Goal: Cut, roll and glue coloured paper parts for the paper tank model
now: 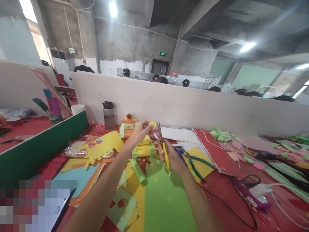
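Note:
Between the fingertips of my left hand (142, 129) is a small round yellow paper piece (152, 125), held up over the table. My right hand (171, 156) grips yellow-handled scissors (166, 154), their blades pointing up beside the yellow piece. A thin gap shows between the blades and the paper. Below my hands lies a large green paper sheet (166, 199) on yellow paper. A rolled green paper tube (138, 172) rests at its upper left. Behind it sits a stack of yellow and green paper rolls (142, 150), partly hidden by my left hand.
An orange and green paper model (128, 126) stands near a dark-lidded bottle (109, 115) by the white partition (169, 100). Teal-handled pliers (196, 163) lie at right, with a purple power strip (252, 196) and cables beyond. Yellow paper offcuts (103, 146) cover the left side.

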`<act>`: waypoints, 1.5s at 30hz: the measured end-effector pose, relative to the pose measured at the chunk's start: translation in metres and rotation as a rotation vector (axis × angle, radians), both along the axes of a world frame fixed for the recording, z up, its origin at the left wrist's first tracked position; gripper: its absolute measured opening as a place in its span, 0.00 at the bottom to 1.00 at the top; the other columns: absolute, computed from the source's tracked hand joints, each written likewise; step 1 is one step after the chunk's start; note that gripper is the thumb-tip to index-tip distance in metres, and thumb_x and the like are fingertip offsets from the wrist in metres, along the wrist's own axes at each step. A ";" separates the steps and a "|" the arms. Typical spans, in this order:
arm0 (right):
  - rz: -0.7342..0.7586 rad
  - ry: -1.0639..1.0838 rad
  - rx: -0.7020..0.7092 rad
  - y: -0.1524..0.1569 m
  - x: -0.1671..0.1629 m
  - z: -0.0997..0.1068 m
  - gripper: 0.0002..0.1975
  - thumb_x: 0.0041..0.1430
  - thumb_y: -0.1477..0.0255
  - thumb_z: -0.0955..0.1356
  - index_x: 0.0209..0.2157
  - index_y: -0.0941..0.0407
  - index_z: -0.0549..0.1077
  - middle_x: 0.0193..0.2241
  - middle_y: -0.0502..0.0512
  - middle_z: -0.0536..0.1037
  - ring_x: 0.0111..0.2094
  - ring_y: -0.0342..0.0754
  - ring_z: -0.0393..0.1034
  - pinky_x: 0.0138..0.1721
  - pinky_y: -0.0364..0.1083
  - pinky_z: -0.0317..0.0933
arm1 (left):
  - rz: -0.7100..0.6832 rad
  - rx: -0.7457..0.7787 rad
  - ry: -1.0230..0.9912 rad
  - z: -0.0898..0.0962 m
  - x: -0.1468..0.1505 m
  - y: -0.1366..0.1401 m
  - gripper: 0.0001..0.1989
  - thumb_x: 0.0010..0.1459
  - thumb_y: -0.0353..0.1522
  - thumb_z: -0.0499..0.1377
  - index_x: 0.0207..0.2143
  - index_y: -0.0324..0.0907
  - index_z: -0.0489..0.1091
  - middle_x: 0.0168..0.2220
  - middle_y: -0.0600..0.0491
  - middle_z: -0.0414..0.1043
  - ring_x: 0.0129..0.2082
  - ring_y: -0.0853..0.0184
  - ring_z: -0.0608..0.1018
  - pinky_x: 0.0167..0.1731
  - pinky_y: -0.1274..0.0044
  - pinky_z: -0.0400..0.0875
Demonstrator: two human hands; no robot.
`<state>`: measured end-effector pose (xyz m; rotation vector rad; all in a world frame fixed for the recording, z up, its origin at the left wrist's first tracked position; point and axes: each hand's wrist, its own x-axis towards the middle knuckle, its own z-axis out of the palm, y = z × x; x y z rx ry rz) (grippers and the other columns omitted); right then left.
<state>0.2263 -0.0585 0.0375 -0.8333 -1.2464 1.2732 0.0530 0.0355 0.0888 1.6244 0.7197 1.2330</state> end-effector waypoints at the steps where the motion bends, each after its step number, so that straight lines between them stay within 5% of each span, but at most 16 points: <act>1: 0.008 -0.019 -0.003 0.002 -0.005 0.002 0.25 0.47 0.71 0.78 0.47 0.51 0.71 0.26 0.43 0.67 0.21 0.38 0.57 0.22 0.37 0.60 | -0.006 0.009 0.000 0.001 0.001 -0.001 0.15 0.56 0.43 0.62 0.32 0.40 0.68 0.26 0.56 0.70 0.27 0.70 0.75 0.31 0.77 0.72; 10: -0.093 0.027 0.090 0.014 -0.033 -0.011 0.22 0.52 0.56 0.75 0.44 0.50 0.70 0.25 0.43 0.64 0.17 0.37 0.50 0.14 0.36 0.51 | -0.013 0.032 -0.022 0.006 0.006 -0.009 0.11 0.59 0.39 0.59 0.32 0.41 0.65 0.30 0.55 0.71 0.32 0.69 0.77 0.32 0.78 0.73; 45: -0.113 -0.191 0.093 0.009 -0.017 -0.009 0.25 0.59 0.49 0.68 0.50 0.50 0.67 0.20 0.41 0.57 0.12 0.37 0.49 0.10 0.38 0.54 | -0.084 0.064 0.077 0.003 0.009 -0.009 0.12 0.61 0.41 0.57 0.31 0.41 0.63 0.29 0.54 0.72 0.32 0.68 0.77 0.32 0.77 0.73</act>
